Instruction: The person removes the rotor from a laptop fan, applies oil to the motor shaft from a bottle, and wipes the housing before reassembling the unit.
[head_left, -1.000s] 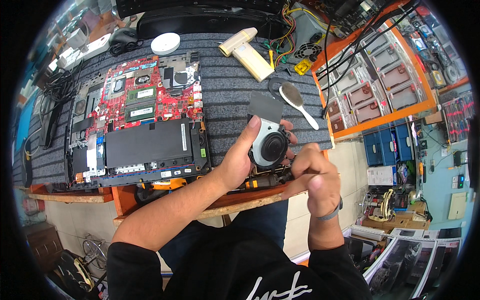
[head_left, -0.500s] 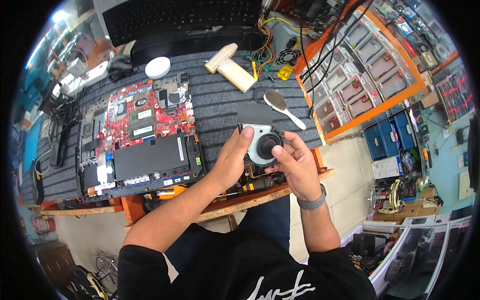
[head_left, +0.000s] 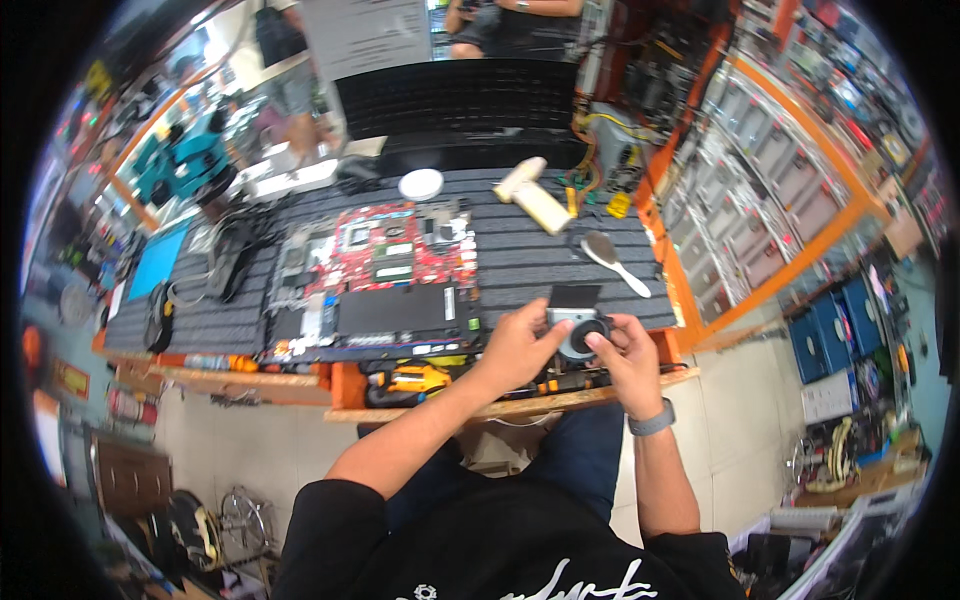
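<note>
Between my two hands, above the front edge of the bench, is a laptop cooling fan (head_left: 582,342) with a silver-and-black housing and a dark round rotor. A black flap (head_left: 575,297) sticks out from its far side. My left hand (head_left: 527,347) grips the fan's left side, thumb on top. On the other side, my right hand (head_left: 630,362) holds the housing, its thumb on the rotor area. To the left, an opened laptop base (head_left: 400,307) lies on the grey striped mat, showing a red circuit board (head_left: 425,250) and a black battery.
A brush with a white handle (head_left: 628,277), a cream T-shaped tool (head_left: 540,205) and a white round lid (head_left: 421,184) lie on the mat. Below the bench top, an open drawer (head_left: 345,390) holds yellow-and-black tools. A black keyboard (head_left: 455,100) stands behind. People are visible at the far side.
My view has tilted up and shifted left, so the bench and hands appear smaller, and people show beyond the bench. Both hands keep hold of the fan.
</note>
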